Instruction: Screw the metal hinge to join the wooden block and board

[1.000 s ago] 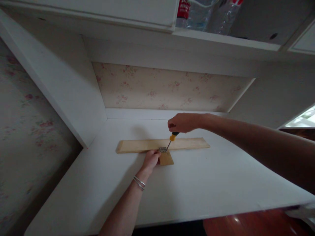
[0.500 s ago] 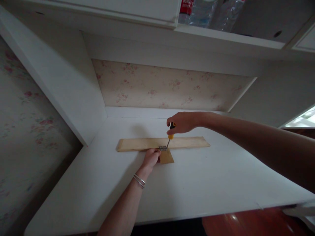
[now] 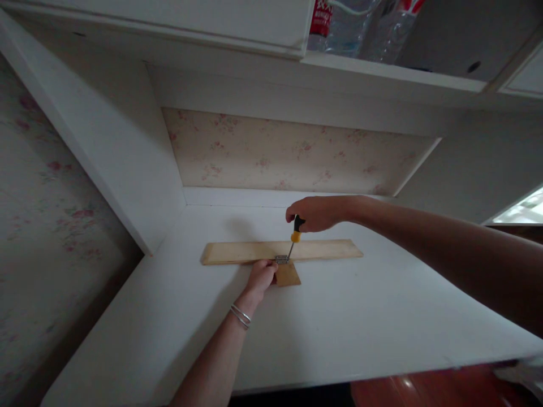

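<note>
A long wooden board (image 3: 237,252) lies across the white desk. Below its middle sits a small wooden piece (image 3: 289,275), and a metal hinge (image 3: 281,259) spans the seam between the two. My right hand (image 3: 311,213) is closed around the black and yellow handle of a screwdriver (image 3: 296,233), held slightly tilted, its tip at the right end of the hinge. My left hand (image 3: 262,276) pinches the left edge of the small wooden piece beside the hinge; its fingertips are partly hidden.
The white desk (image 3: 339,316) has a side panel (image 3: 97,135) on the left and floral wallpaper (image 3: 275,150) behind. Overhead, a shelf (image 3: 394,73) holds plastic bottles (image 3: 350,28). Reddish flooring (image 3: 407,390) shows past the front edge.
The whole view has shifted slightly, so everything sits a little lower. The fingers of my right hand have changed position on the screwdriver handle; my left hand stays in place.
</note>
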